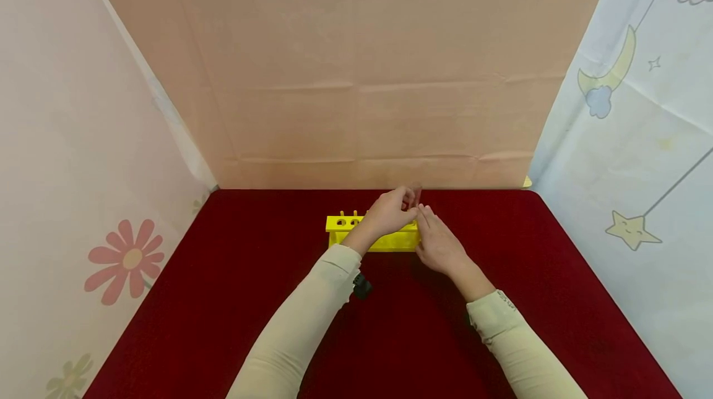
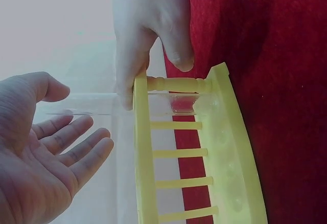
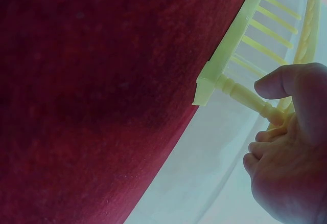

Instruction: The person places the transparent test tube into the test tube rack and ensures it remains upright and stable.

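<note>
A yellow test tube rack (image 1: 334, 224) stands upright on the red tabletop. A clear test tube (image 2: 158, 104) passes through the hole nearest the rack's right end, its rounded bottom at the base. My left hand (image 1: 388, 212) is at the upper part of the tube, thumb on one side and loosely bent fingers on the other, as the left wrist view (image 2: 41, 147) shows. My right hand (image 1: 442, 243) holds the rack's right end at the top plate, thumb beside the turned end post (image 3: 250, 98). Its fingers are partly hidden in the right wrist view.
Dark red cloth (image 1: 223, 300) covers the table. A plain tan sheet (image 1: 356, 77) hangs behind it, and printed pale sheets (image 1: 629, 158) flank both sides. A small black device (image 1: 362, 286) sits at my left wrist. Short pegs (image 1: 355, 213) stick up along the rack's back.
</note>
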The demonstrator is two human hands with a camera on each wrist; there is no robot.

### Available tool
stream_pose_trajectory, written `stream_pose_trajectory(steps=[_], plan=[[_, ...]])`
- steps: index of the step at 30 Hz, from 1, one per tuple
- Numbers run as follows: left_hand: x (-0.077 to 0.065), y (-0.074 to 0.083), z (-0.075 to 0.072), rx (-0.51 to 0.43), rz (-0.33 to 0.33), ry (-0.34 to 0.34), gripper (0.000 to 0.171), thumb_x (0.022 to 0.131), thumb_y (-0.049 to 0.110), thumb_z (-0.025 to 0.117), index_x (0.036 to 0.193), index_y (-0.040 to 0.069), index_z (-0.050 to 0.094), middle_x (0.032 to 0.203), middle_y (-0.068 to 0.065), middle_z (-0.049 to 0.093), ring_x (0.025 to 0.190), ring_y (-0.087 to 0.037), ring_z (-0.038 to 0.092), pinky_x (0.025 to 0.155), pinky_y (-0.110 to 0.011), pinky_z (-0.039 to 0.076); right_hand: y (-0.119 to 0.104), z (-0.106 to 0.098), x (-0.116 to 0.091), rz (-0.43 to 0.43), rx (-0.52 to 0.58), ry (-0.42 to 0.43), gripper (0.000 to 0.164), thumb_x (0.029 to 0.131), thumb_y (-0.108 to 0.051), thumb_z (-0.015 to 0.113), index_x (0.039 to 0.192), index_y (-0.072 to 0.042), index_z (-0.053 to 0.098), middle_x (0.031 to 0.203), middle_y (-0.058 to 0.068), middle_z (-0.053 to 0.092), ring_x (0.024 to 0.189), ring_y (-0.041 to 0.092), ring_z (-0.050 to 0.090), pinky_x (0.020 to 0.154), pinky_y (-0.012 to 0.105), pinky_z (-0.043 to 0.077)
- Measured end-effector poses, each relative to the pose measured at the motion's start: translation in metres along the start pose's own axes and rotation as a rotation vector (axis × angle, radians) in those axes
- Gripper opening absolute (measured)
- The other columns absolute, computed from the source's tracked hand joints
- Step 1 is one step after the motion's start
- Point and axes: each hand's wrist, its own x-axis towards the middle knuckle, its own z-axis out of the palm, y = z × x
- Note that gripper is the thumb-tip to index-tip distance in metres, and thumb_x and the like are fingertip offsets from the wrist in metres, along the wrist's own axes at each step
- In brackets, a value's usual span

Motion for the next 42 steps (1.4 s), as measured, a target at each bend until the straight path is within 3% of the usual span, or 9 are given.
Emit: stream_pose_trajectory(steps=[10, 17, 27, 42], plan=[[-0.002, -0.002, -0.003, 0.000, -0.019, -0.014, 0.039, 0.099, 0.027, 0.064, 0.133, 0.009, 0.056, 0.134, -0.007, 0.062, 0.120, -0.022, 0.061, 0.101, -0.037, 0.051, 0.000, 0.000, 0.001, -0.007, 0.010, 0.016, 0.077, 0.087, -0.004, 0.065, 0.151, 0.015, 0.026, 0.155, 0.036, 0.031, 0.146, 0.046, 0.030, 0.119, 0.054, 0.026], [-0.003, -0.006, -0.005, 0.017, -0.030, -0.013, 0.037, 0.099, 0.025, 0.065, 0.131, 0.010, 0.056, 0.132, -0.007, 0.063, 0.117, -0.023, 0.062, 0.101, -0.039, 0.051, 0.000, -0.001, 0.000, -0.034, -0.001, 0.055, 0.075, 0.084, -0.003, 0.067, 0.147, 0.017, 0.031, 0.152, 0.037, 0.036, 0.144, 0.047, 0.035, 0.117, 0.055, 0.030], [-0.003, -0.013, -0.006, 0.034, -0.014, 0.002, 0.037, 0.097, 0.023, 0.066, 0.129, 0.007, 0.057, 0.130, -0.009, 0.064, 0.120, -0.027, 0.062, 0.101, -0.039, 0.052, 0.001, -0.001, 0.000, -0.024, -0.001, 0.020, 0.075, 0.087, -0.004, 0.063, 0.149, 0.017, 0.027, 0.155, 0.036, 0.032, 0.146, 0.046, 0.031, 0.119, 0.054, 0.027], [-0.011, -0.019, -0.015, 0.049, -0.050, -0.014, 0.035, 0.099, 0.022, 0.064, 0.130, 0.009, 0.057, 0.136, -0.008, 0.062, 0.122, -0.025, 0.061, 0.100, -0.039, 0.052, 0.001, -0.001, 0.001, -0.021, -0.017, 0.025, 0.075, 0.086, -0.005, 0.064, 0.148, 0.017, 0.028, 0.154, 0.036, 0.033, 0.145, 0.047, 0.032, 0.119, 0.053, 0.027]])
